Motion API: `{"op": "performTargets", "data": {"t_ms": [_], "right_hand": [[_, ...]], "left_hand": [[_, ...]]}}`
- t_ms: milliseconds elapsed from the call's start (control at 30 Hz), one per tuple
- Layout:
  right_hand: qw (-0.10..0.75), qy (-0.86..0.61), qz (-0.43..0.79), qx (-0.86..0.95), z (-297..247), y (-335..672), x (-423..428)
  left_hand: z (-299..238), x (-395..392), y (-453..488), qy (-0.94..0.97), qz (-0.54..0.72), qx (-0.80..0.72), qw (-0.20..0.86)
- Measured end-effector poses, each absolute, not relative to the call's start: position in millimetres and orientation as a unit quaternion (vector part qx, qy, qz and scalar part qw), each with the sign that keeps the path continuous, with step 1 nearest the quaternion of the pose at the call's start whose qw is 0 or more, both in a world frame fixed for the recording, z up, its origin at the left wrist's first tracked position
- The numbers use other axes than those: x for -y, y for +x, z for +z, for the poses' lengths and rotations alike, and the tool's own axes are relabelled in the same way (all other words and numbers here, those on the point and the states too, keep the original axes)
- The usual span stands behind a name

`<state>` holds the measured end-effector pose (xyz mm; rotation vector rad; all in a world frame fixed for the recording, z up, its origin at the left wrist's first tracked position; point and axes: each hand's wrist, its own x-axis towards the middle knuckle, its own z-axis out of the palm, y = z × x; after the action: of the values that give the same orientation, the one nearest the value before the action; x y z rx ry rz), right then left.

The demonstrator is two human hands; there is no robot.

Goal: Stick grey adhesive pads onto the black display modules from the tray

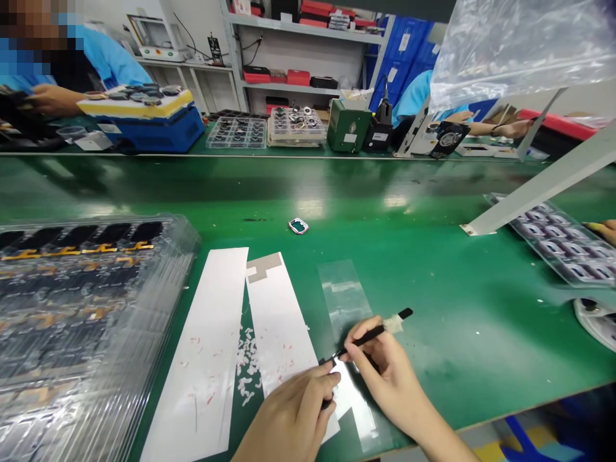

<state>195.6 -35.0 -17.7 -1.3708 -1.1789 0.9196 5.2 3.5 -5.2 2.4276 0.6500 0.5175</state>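
My right hand (385,369) pinches a slim black pen-like tool (370,337) with white tape wound near its far end. Its tip reaches a small black part (328,364) held in the fingers of my left hand (293,417). Beneath my hands lies a clear film strip (356,401), and another clear strip (344,298) lies just beyond them on the green mat (433,282). To the left are two white paper sheets (197,366), the nearer sheet (279,321) partly under my left hand, with white scraps (246,366) between them.
A stacked clear tray of black flex parts (81,321) fills the left. A small part (298,226) lies mid-bench. A co-worker's hand (52,99) is at far left, near a blue fixture (144,122). A white bar (543,183) crosses the right, above a tray (563,240).
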Motion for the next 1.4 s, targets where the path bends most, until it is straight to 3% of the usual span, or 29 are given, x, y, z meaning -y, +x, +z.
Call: {"op": "performTargets", "data": {"t_ms": [533, 1067, 1400], "right_hand": [[0.544, -0.596, 0.409, 0.427, -11.2, 193.4, 32.9], [0.686, -0.500, 0.405, 0.340, 23.7, 186.4, 37.9], [0.744, -0.469, 0.284, 0.381, 31.3, 109.1, 47.1]], "left_hand": [[-9.5, -1.3, 5.7, 0.893, 0.192, -0.262, 0.313], [6.4, -7.0, 0.3, 0.603, 0.252, -0.391, 0.648], [14.0, -11.6, -9.3, 0.597, 0.299, -0.393, 0.632]]}}
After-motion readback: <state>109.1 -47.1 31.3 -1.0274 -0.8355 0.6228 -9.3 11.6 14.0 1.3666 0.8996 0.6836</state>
